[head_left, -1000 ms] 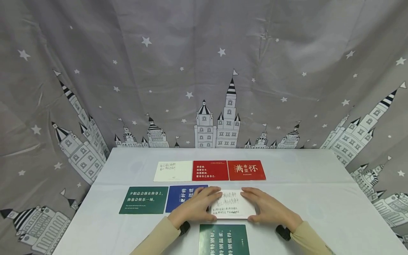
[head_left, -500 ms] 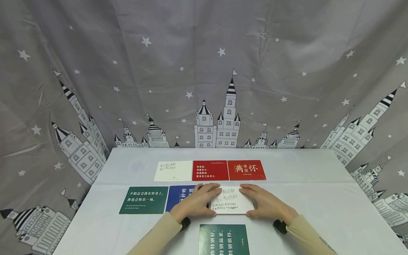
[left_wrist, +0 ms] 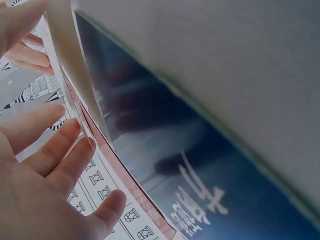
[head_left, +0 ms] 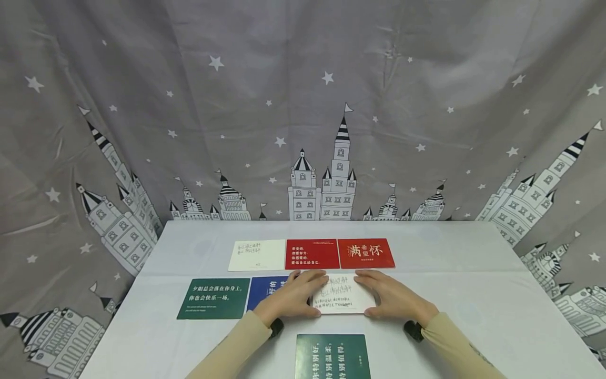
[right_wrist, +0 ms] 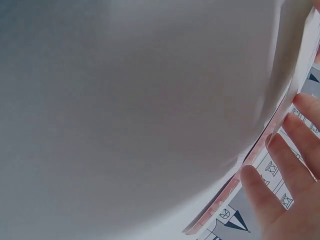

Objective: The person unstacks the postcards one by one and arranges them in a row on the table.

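A white postcard with handwriting (head_left: 343,295) lies between both hands in the head view, level with the second row of cards. My left hand (head_left: 293,296) holds its left side, thumb at the near corner and fingers toward the far corner. My right hand (head_left: 400,299) holds the opposite side in the same way. The left hand and sleeve partly cover a blue card (head_left: 261,292). That blue card (left_wrist: 150,105) fills much of the left wrist view, beside the spread fingers. In the right wrist view, fingertips (right_wrist: 274,142) show near the white card's edge.
A back row holds a white card (head_left: 257,255), a red card (head_left: 312,255) and another red card (head_left: 366,253). A green card (head_left: 213,298) lies left of the blue one. Nearest the person is a second green card (head_left: 332,358). A castle-print curtain (head_left: 303,105) hangs behind the table.
Both hands have shifted the white postcard away from the person, up beside the blue card. The gap between it and the near green card has grown. The other cards stay put.
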### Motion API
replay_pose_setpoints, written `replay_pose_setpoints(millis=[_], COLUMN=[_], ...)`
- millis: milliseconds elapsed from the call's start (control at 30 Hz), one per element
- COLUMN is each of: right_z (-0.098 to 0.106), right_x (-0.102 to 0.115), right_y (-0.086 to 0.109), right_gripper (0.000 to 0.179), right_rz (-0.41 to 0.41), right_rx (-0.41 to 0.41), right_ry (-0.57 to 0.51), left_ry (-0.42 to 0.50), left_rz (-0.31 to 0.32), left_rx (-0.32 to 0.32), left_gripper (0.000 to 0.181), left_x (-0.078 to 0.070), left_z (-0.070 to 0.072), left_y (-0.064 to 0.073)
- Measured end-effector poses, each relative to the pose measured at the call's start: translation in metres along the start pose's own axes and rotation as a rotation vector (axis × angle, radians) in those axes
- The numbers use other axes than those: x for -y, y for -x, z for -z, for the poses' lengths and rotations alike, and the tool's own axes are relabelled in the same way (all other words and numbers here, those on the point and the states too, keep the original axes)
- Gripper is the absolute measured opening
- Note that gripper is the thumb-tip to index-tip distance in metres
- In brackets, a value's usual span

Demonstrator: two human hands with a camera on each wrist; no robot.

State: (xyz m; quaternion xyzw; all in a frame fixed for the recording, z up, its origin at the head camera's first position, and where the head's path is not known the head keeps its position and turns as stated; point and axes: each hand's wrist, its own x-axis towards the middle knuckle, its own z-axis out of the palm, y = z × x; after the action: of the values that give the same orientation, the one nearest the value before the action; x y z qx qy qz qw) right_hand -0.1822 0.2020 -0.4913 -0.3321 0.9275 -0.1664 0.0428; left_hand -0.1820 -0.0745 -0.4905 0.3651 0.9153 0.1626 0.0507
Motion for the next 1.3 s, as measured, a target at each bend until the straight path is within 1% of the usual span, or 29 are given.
replay_pose_setpoints(millis=[200,500,933,1200,1300], right_z=[0.0003,0.0011,-0.0003,-0.0012,-0.0021], right_x=[-0.0016,-0.0025,-0.0055,-0.0049,-0.0051], right_y=[-0.0023,-0.0039,-0.0069,-0.0064,-0.0057], right_gripper=[0.074,0.074,0.073,0.071,0.070], right_rz=[0.004,-0.028,0.005,-0.009,-0.004], right_rx=[-0.002,0.026,0.041,0.041,0.033], right_ry=[0.000,-0.023,0.014,0.012,0.016], left_ry=[-0.003,0.014,0.034,0.014,0.028], left_rz=[0.007,0.054,0.109,0.093,0.093], left_rx=[0.013,0.031,0.073,0.057,0.055], left_gripper=[0.077,0.077,0.076,0.078,0.078], left_x=[0.0017,0.0003,-0.0018,-0.0003,0.0007], left_z=[0.0004,0.0006,0.0026,-0.0002,-0.0004], left_y=[-0.0020,-0.0059,-0.0085,-0.0081,-0.0070])
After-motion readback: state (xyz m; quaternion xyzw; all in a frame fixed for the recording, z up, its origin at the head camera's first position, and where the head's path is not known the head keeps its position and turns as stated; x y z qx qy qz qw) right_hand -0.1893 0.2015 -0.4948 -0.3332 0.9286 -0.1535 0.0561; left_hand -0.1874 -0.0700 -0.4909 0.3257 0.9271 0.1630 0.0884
